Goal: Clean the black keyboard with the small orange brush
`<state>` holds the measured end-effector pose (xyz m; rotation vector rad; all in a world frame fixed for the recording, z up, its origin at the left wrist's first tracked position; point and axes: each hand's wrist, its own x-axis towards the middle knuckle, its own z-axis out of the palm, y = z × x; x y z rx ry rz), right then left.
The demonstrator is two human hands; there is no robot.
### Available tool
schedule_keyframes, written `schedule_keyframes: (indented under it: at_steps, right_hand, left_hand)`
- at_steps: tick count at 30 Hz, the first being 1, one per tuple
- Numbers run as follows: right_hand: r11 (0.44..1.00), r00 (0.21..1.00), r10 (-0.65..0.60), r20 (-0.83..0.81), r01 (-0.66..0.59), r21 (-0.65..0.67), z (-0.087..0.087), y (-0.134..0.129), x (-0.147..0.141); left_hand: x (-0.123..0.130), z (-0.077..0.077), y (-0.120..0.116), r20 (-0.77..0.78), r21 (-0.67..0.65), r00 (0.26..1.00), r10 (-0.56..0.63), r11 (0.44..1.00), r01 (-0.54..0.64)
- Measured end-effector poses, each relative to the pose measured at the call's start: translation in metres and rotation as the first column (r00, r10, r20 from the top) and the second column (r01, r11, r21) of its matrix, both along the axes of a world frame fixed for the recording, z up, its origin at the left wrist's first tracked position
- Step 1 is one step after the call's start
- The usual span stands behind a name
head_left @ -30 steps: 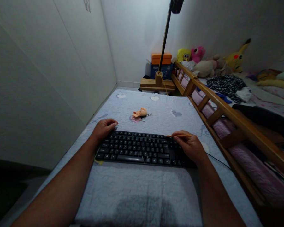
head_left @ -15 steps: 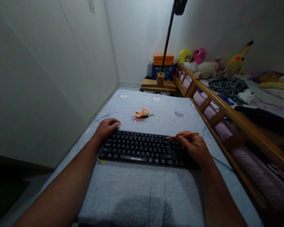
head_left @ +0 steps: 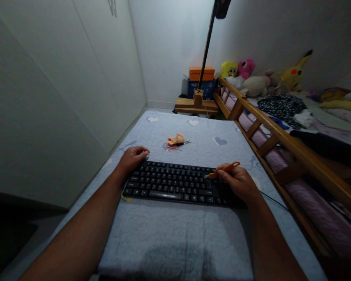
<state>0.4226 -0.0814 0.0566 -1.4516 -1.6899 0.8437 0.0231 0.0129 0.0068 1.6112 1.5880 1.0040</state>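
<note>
A black keyboard [head_left: 172, 183] lies flat on the quilted cover in front of me. My left hand [head_left: 133, 158] is at its far left corner, with the fingers curled together against the edge; their undersides are hidden. Over the right part of the keys, my right hand [head_left: 235, 179] pinches a small brush with an orange handle [head_left: 231, 166]. The brush's pale tip meets or hovers just over the keys left of the number pad; I cannot tell which. Beyond the keyboard lie a crumpled orange object [head_left: 176, 139] and thin metal tools [head_left: 175, 148].
The pale blue quilted cover [head_left: 175, 230] spreads under everything. A wooden bed rail [head_left: 269, 127] runs along the right, with plush toys [head_left: 257, 84] behind it. At the far end a lamp stand [head_left: 197, 101] rises beside stacked boxes [head_left: 201, 73]. The keyboard's cable [head_left: 273, 201] trails right.
My right hand has moved slightly left and tilted the brush, so its handle end points higher and its tip sits lower on the keys. My left hand stays in place.
</note>
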Motion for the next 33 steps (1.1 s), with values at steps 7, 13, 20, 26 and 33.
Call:
schedule_keyframes:
  at_steps: [7, 13, 20, 26, 33]
  right_hand:
    - [0.997, 0.996, 0.029, -0.079, -0.035, -0.074, 0.0023, -0.0033, 0.0002]
    - [0.999, 0.994, -0.036, -0.103, 0.036, -0.007, 0.0011, -0.0013, -0.0005]
    - [0.990, 0.993, -0.087, -0.076, 0.095, 0.106, -0.0024, 0.0025, -0.0010]
    - [0.997, 0.998, -0.047, -0.046, 0.049, 0.054, -0.0063, 0.0030, 0.0002]
    - [1.000, 0.999, -0.011, -0.031, 0.011, 0.000, -0.0039, 0.0000, 0.0015]
  left_hand:
    - [0.0009, 0.0015, 0.0000, 0.005, -0.014, 1.000, -0.011, 1.000, 0.011]
    - [-0.0003, 0.0005, 0.0012, -0.011, -0.010, 1.000, -0.016, 1.000, 0.016]
    - [0.0000, 0.0005, 0.0010, 0.003, -0.012, 1.000, -0.004, 1.000, 0.004]
    - [0.0019, 0.0032, 0.0006, 0.006, -0.005, 1.000, -0.004, 1.000, 0.004]
    - [0.0007, 0.0011, 0.0013, -0.003, -0.009, 1.000, -0.010, 1.000, 0.010]
